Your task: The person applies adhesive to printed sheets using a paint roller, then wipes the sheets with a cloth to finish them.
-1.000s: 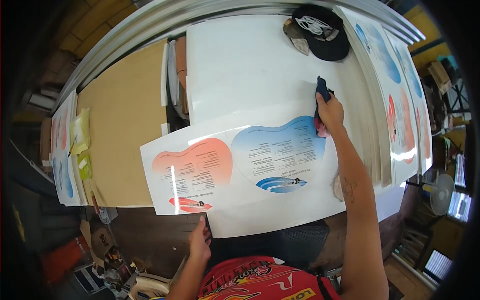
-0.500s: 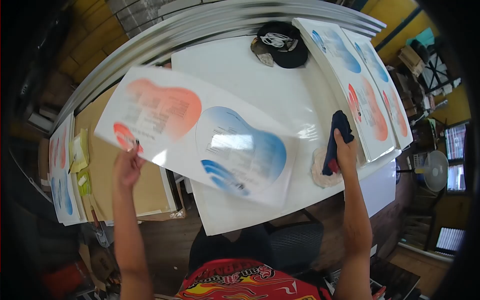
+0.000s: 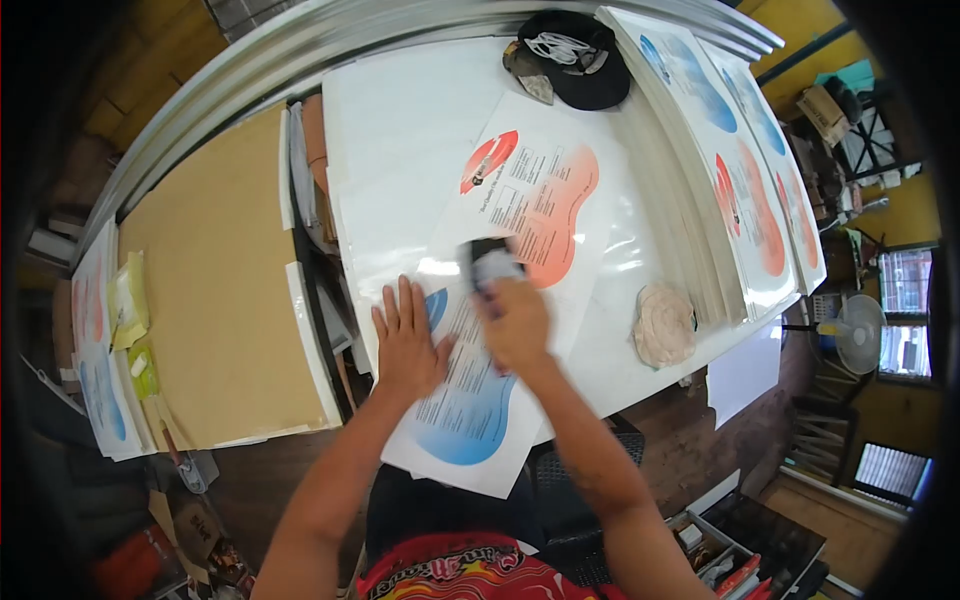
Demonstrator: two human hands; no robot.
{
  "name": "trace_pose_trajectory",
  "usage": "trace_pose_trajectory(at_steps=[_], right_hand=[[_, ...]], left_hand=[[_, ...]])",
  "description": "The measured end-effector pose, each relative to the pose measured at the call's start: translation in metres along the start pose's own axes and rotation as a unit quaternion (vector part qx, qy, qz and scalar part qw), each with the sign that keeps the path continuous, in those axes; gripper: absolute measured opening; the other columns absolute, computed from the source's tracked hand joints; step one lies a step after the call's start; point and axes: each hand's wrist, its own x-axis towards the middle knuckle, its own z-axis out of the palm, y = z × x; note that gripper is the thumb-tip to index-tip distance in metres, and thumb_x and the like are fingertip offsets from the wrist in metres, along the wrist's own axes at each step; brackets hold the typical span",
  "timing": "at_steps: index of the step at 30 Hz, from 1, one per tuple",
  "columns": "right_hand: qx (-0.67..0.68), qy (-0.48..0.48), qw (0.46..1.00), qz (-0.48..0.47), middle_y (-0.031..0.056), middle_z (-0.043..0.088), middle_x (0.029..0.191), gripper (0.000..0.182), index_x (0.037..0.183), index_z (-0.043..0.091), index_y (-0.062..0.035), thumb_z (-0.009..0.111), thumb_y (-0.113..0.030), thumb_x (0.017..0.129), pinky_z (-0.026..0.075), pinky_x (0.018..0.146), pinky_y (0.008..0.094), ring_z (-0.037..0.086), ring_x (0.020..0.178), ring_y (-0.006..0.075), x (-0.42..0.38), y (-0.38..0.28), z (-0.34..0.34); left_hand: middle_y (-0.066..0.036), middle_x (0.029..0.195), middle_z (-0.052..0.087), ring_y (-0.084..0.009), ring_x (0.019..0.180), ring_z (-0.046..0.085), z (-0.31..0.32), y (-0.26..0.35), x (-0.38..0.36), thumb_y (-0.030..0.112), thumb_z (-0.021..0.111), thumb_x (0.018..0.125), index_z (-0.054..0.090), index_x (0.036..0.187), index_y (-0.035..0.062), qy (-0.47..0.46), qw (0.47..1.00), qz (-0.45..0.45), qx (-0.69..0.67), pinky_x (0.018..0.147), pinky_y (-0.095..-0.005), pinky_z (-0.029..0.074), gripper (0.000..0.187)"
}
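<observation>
Brown board [image 3: 215, 280] covers the far-left worktop [image 3: 400, 110]. Left hand [image 3: 408, 340] lies flat, fingers spread, grip fully open, pressing the blue end of the printed sheet [image 3: 505, 290], which lies diagonally on the white surface. Right hand [image 3: 512, 318] grip is closed around a dark cloth [image 3: 490, 262] on the sheet's middle, motion-blurred. Pinkish rag [image 3: 664, 324] sits right; black cap [image 3: 578, 58] top; printed stack [image 3: 745, 170] far right.

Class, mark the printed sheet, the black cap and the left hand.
printed sheet [image 3: 545, 195], head view, on its red patch.
black cap [image 3: 590, 75], head view, on its crown.
left hand [image 3: 408, 345], head view, on its back.
</observation>
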Motion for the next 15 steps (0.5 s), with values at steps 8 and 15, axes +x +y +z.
trace_pose_trajectory(at_steps=[8, 15], right_hand=[[-0.046, -0.1, 0.993, -0.045, 0.0105, 0.067, 0.084, 0.011, 0.081, 0.066, -0.0113, 0.072, -0.019, 0.074, 0.05, 0.073, 0.0435, 0.065, 0.081, 0.0321, 0.092, 0.12, 0.009], [-0.159, -0.324, 0.93, -0.073, 0.0091, 0.069, 0.087, 0.021, 0.087, 0.07, -0.015, 0.07, -0.015, 0.066, 0.047, 0.09, 0.0486, 0.066, 0.092, 0.0328, 0.028, 0.039, 0.008]], left_hand=[[-0.027, 0.167, 0.014, -0.0532, 0.153, 0.008, -0.005, -0.004, 0.002, 0.04, 0.058, 0.092, 0.026, 0.157, -0.0046, -0.057, 0.998, 0.008, 0.035, 0.119, -0.0698, 0.003, 0.086], [-0.024, 0.168, 0.016, -0.0524, 0.153, 0.009, -0.01, -0.001, 0.001, 0.069, 0.063, 0.083, 0.035, 0.157, 0.0057, -0.152, 0.984, 0.003, 0.092, 0.115, -0.0751, 0.002, 0.102]])
